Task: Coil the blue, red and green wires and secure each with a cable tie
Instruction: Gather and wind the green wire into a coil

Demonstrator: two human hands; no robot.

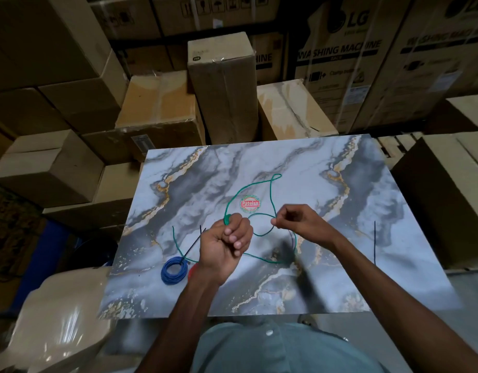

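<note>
Coiling green wire (270,195) mid-frame: left hand (227,246) fisted on the coil, right hand (297,222) pinching the slack; loose loops w/ crossings could tangle or spring off

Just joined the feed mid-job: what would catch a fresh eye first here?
The green wire sprawls in loose loops across the middle of the marble-patterned table, gripped by the left hand and pinched by the right hand. At the near left lies a finished blue coil with a black cable tie sticking out.
</note>
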